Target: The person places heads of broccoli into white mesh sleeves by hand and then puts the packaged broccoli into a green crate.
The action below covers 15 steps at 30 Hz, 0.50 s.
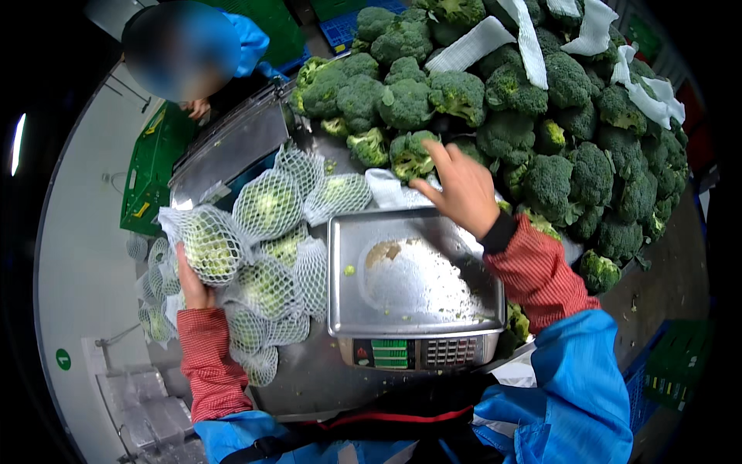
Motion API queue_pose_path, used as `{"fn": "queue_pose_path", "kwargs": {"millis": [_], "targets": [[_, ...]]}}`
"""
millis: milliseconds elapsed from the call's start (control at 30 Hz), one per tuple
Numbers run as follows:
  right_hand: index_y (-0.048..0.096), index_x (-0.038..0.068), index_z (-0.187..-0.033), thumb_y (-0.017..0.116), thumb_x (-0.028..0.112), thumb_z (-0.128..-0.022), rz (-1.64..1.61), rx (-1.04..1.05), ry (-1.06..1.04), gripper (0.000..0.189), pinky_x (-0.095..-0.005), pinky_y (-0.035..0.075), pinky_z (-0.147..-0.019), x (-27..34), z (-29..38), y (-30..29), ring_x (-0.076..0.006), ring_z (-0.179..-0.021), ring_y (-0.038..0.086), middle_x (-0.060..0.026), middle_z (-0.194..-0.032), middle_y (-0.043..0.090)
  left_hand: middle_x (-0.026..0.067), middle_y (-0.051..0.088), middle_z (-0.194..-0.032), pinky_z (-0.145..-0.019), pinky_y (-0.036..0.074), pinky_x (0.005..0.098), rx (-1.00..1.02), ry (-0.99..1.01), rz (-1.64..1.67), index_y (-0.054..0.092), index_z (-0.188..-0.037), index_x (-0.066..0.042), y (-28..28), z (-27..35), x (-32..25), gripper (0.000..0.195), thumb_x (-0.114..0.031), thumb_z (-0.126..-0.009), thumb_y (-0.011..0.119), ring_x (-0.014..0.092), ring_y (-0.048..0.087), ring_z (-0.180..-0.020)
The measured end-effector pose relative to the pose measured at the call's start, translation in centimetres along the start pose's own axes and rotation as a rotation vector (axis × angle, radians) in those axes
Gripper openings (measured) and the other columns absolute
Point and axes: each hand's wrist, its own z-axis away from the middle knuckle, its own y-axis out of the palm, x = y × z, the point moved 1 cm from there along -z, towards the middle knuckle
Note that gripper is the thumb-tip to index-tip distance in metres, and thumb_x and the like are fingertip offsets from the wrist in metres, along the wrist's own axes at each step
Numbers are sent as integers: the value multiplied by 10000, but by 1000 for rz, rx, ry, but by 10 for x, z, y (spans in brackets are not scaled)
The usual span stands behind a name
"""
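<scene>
My left hand point(193, 278) is at the left side of a netted broccoli head point(211, 246), on a pile of heads in white foam net sleeves point(268, 203). Fingers of that hand are partly hidden behind the net. My right hand point(458, 182), slightly blurred, hovers with fingers spread over the far edge of a digital scale's steel pan point(406, 278), near a loose broccoli head point(413, 156). It holds nothing. Only small green crumbs and a wet patch show on the pan. White foam net sleeves point(385, 187) lie just behind the scale.
A large heap of bare broccoli point(539, 133) fills the far right, with empty net sleeves point(472, 45) on top. A person in blue point(246, 43) stands at the far left beside a green crate point(156, 168). More netted heads point(156, 301) lie beyond the left edge.
</scene>
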Motion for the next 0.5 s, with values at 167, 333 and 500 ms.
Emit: {"fn": "queue_pose_path", "kwargs": {"millis": [167, 333, 500], "targets": [[426, 158, -1332, 810, 311, -641, 320, -93, -141, 806, -381, 438, -754, -32, -93, 38, -285, -929, 540, -116, -972, 520, 263, 567, -1155, -939, 399, 411, -372, 250, -1112, 434, -1340, 9, -79, -45, 33, 669, -523, -936, 441, 372, 540, -1072], [386, 207, -1376, 825, 498, -553, 668, 180, -84, 977, -473, 371, -920, -51, -154, 86, -316, -1136, 461, -160, -1208, 482, 268, 422, -1254, -1019, 306, 442, -541, 553, -1201, 405, -1359, -10, -4, -3, 19, 579, -328, -900, 560, 413, 414, -1149], [503, 161, -1158, 814, 320, -567, 471, 192, -147, 686, -454, 391, -850, -64, -149, 87, -327, -1090, 481, -162, -1154, 484, 194, 409, -1248, -1027, 294, 452, -387, 902, -1130, 438, -1306, -17, 76, 41, 4, 547, -108, -803, 632, 352, 399, -1181]]}}
